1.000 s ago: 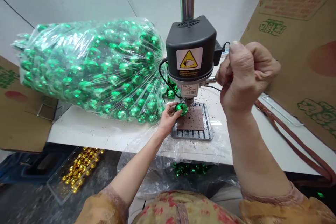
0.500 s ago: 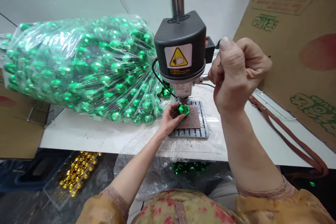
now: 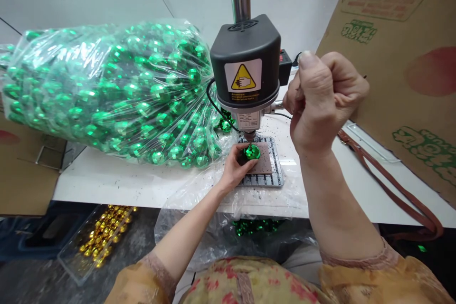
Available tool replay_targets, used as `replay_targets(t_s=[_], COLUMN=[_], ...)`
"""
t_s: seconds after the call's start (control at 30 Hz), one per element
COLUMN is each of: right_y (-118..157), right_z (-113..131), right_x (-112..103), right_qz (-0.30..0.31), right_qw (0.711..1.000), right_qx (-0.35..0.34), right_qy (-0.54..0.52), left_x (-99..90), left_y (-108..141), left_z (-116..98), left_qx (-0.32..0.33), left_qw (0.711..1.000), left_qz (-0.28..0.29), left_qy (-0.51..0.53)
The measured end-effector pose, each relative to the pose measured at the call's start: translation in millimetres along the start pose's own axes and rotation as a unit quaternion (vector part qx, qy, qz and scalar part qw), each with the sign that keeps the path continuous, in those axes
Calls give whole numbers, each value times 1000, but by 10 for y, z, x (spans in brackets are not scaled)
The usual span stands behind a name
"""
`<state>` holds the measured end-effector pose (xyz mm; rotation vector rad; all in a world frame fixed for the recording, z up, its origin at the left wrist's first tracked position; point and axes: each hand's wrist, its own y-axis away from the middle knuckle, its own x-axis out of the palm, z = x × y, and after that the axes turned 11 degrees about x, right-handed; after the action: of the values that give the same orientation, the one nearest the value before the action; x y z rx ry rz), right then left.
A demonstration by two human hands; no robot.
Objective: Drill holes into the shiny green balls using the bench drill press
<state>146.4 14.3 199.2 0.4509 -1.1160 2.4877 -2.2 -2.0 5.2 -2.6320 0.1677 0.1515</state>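
Note:
My left hand [image 3: 238,166] pinches a shiny green mirror ball [image 3: 252,152] between thumb and fingers. The ball rests on a brown board [image 3: 264,164] lying on the slotted metal base [image 3: 276,181] of a small drill press [image 3: 245,61]. Right above the ball is the drill's chuck [image 3: 250,136], with the bit at or very near the ball's top. My right hand [image 3: 322,99] is raised on the right, its fist closed around the drill press handle [image 3: 279,104]; the grip itself is mostly hidden by the fingers.
A clear bag of green mirror balls [image 3: 117,95] fills the left of the white table [image 3: 107,180]. Cardboard boxes [image 3: 402,57] flank both sides. A brown strap [image 3: 392,190] lies at right. Below left, a clear bin [image 3: 80,266] holds gold balls. Dark shavings surround the base.
My left hand has shifted slightly right and a little down with the green mirror ball, bringing it under the chuck. My right hand has stayed in place on the handle.

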Motion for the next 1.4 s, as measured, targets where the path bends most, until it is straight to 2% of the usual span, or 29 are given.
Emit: replay_targets(t_s=[0.33,0.57,0.73,0.9,1.03,1.2,1.4], right_y=[18,37,78,168,205,212,227], right_z=[27,-4,-43,-123,-160,-225,-282], right_x=[-17,-46,-60,-84,-97,-128,-168], right_qz=[3,18,-4,-24,-8,-4,2], right_qw=[1000,999,999,997,995,986,987], right_qx=[2,-35,-42,-71,-91,-163,-160], right_qy=[24,-2,11,-9,-26,-28,-33], left_x=[-15,-121,-155,-155,-158,-159,-157], left_y=[-7,-102,-122,-86,-78,-75,-67], left_z=[12,8,1,32,43,50,55], left_qx=[-8,-21,-15,-12,-9,-8,-7], left_qw=[1000,998,997,997,997,997,997], left_qz=[1,55,66,67,68,73,73], left_qy=[11,15,33,33,32,34,36])
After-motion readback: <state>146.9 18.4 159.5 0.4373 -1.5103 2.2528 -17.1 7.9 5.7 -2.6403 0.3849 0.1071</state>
